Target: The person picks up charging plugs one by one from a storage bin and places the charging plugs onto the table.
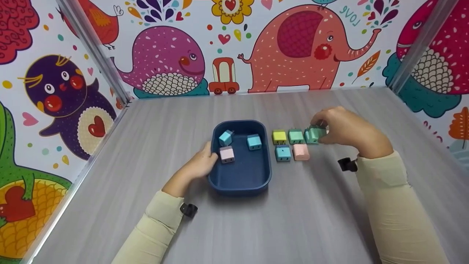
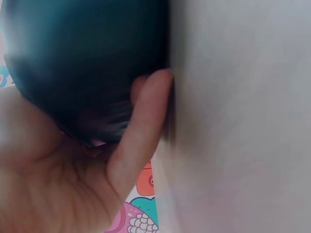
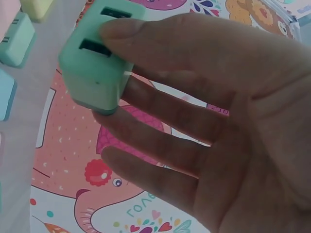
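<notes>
My right hand (image 1: 348,130) pinches a green USB charger (image 3: 95,63) between thumb and fingers; its two port slots face the thumb in the right wrist view. In the head view it is at the right end of a row of chargers. Beside it sit a green charger (image 1: 296,136) and a yellow charger (image 1: 279,136), with a blue charger (image 1: 283,153) and a pink charger (image 1: 301,151) in front. My left hand (image 1: 199,161) grips the left side of a dark blue bin (image 1: 240,190). Inside lie two blue chargers (image 1: 254,142) and a pale pink charger (image 1: 227,154).
The bin stands on a grey wood-grain table (image 1: 300,216), just left of the charger rows. Cartoon-printed panels (image 1: 168,58) enclose the table at the back and sides, with metal posts (image 1: 106,55) at the corners. Each sleeve carries a small black wrist device (image 1: 189,210).
</notes>
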Demonstrator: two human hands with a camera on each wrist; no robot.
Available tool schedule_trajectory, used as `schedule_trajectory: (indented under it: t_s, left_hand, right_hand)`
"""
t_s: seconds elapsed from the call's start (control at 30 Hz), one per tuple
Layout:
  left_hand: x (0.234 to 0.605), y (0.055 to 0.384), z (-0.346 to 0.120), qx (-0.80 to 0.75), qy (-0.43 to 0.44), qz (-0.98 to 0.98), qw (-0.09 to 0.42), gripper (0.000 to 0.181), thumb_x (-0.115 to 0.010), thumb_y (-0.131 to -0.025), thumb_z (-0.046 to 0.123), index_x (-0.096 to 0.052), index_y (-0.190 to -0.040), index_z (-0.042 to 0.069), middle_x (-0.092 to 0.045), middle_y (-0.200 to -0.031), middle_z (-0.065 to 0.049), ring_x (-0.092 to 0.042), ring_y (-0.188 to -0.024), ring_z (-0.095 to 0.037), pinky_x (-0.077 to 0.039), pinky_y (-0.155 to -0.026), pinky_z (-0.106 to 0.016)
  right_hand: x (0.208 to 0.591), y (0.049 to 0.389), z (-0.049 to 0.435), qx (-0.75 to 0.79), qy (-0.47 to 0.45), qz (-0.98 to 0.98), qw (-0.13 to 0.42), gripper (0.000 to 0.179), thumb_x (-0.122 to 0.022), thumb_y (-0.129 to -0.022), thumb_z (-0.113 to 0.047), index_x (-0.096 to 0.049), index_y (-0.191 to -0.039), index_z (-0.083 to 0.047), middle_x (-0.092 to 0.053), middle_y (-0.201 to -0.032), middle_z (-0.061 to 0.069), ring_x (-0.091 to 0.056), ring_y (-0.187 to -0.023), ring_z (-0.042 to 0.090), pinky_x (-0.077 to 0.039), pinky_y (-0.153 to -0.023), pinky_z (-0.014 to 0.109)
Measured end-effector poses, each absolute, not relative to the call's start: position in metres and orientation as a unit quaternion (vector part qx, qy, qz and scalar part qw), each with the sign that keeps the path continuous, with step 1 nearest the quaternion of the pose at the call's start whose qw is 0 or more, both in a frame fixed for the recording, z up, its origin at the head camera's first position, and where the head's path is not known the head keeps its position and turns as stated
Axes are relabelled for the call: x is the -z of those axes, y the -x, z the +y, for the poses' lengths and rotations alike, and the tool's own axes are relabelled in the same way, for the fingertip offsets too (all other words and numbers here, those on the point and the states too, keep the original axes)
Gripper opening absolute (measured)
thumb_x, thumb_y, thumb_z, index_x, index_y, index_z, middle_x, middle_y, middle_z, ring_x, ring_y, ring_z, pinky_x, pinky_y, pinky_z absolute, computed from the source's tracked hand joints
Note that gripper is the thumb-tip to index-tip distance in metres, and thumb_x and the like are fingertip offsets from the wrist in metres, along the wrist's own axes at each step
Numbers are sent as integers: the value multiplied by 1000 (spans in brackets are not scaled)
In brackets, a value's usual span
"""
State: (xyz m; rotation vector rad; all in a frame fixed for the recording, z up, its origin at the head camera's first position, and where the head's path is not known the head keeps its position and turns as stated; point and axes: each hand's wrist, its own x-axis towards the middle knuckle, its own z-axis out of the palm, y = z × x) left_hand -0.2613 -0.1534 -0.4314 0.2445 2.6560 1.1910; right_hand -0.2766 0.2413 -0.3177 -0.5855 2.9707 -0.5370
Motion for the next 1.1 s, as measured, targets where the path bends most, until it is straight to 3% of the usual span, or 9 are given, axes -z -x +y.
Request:
schedule_trajectory:
  t_s: [0.23,0.73,1.1]
  left_hand:
    - [431,261,-153,-412,-90,901,100,55,-36,-111,15,-27,-162,-3,-49,-153,-33,-56,-133,-41,-42,-112,-57]
    - [431,261,-153,-403,-89,905,98,56,-36,-111,16,-26,-162,-3,-49,-153,-35,-55,-135,-42,-41,-113,-57]
    - [431,261,-153,-404,-85,904,107,55,-35,-111,17,-26,-162,-2,-48,-155,-33,-54,-134,-39,-40,-113,-56]
  right_hand:
    - [325,283,248,164,181,967,69,46,-92,-80,-1,-78,-124,-2,-73,-121,20,-65,-107,37,-60,-89,54]
    - [354,297,247,106,174,971,123,51,-92,-76,1,-76,-125,-1,-71,-117,19,-64,-101,35,-58,-92,57]
    - [368,304,243,75,167,972,144,40,-87,-77,4,-76,-115,1,-69,-106,15,-60,-95,33,-57,-82,51]
